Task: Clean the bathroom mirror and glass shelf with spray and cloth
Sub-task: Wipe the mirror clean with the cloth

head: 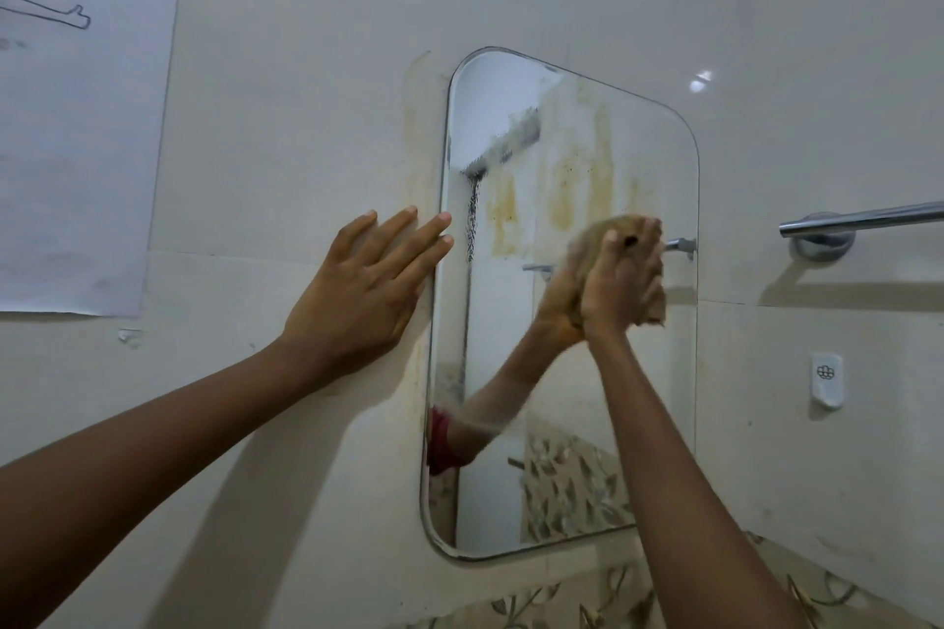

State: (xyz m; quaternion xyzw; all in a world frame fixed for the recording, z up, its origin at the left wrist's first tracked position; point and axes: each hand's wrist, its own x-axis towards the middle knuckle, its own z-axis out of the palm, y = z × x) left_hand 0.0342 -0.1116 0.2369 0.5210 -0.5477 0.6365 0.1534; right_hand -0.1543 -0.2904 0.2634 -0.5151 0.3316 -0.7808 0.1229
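A rounded rectangular mirror (567, 158) hangs on the pale tiled wall, with yellowish stains and a dark drip streak across its upper half. My right hand (620, 278) grips a bunched tan cloth (656, 304) and presses it against the glass near the mirror's right middle; the hand is blurred. My left hand (365, 284) lies flat on the wall just left of the mirror, fingers straight and spread, fingertips at the mirror's edge. No spray bottle or glass shelf is in view.
A chrome towel bar (863, 220) juts from the wall right of the mirror. A white wall hook (827, 381) sits below it. A sheet of paper (81, 118) is taped at the upper left. Leaf-patterned tiles (587, 603) run along the bottom.
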